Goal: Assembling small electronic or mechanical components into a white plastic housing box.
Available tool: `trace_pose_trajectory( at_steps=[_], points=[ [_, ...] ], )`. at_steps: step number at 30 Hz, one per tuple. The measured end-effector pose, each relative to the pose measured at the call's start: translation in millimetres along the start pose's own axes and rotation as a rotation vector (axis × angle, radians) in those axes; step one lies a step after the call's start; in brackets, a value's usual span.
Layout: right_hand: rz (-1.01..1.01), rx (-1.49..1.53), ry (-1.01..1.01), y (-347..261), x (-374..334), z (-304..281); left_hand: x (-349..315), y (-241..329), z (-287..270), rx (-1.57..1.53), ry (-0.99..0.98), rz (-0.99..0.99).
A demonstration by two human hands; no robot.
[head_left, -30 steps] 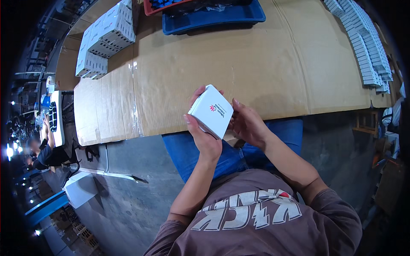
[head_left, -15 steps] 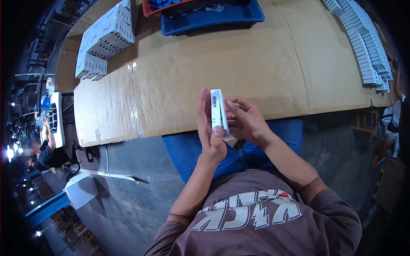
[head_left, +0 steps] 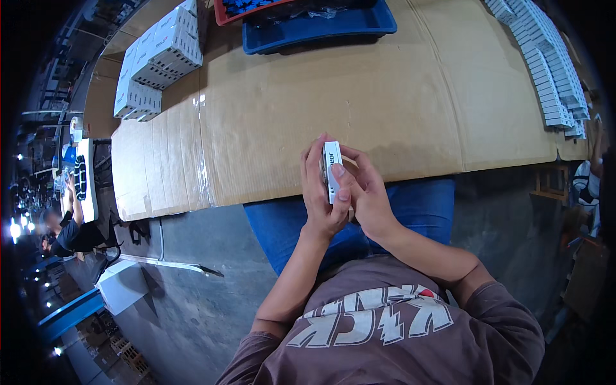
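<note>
A small, narrow white box (head_left: 332, 154) with dark print is held upright between my two hands, just past the near edge of the table and above my lap. My left hand (head_left: 316, 186) wraps its left side, with the thumb pressed low on the printed face. From the right, my right hand (head_left: 369, 196) closes on the same box, its thumb on the face and its fingers behind the far side. Fingers cover much of the box's lower part and both sides.
Brown cardboard covers the table (head_left: 308, 102). Stacked white boxes (head_left: 160, 51) stand at the far left, and rows of similar boxes (head_left: 545, 64) at the far right. A blue tray (head_left: 321, 38) sits at the back beside a red tray (head_left: 224, 16). Another person (head_left: 70, 224) sits at far left.
My right hand has moved in and closed on the box, its thumb now on the printed face. The box has shifted slightly right, and the gap along its right side no longer shows.
</note>
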State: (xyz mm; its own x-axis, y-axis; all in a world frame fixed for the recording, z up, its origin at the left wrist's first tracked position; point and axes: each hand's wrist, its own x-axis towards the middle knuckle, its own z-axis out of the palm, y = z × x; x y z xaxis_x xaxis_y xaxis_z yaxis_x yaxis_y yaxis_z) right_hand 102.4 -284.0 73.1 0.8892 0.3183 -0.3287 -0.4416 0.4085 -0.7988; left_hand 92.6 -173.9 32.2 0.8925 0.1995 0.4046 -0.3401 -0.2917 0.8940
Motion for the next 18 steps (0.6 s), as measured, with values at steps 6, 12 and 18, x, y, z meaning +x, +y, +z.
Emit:
trace_pose_trajectory(
  at_steps=[6,12,18],
  points=[
    [-0.153,-0.073,-0.034,12.6,-4.9,0.5,-0.8,3.3,1.2,0.047,0.06,0.01],
    [-0.123,-0.162,-0.038,16.8,-13.0,-6.0,-2.6,0.2,2.1,0.035,0.105,0.041],
    [-0.166,-0.237,-0.058,12.5,-17.6,-5.2,-4.3,1.2,2.1,-0.008,0.128,0.054]
  ],
)
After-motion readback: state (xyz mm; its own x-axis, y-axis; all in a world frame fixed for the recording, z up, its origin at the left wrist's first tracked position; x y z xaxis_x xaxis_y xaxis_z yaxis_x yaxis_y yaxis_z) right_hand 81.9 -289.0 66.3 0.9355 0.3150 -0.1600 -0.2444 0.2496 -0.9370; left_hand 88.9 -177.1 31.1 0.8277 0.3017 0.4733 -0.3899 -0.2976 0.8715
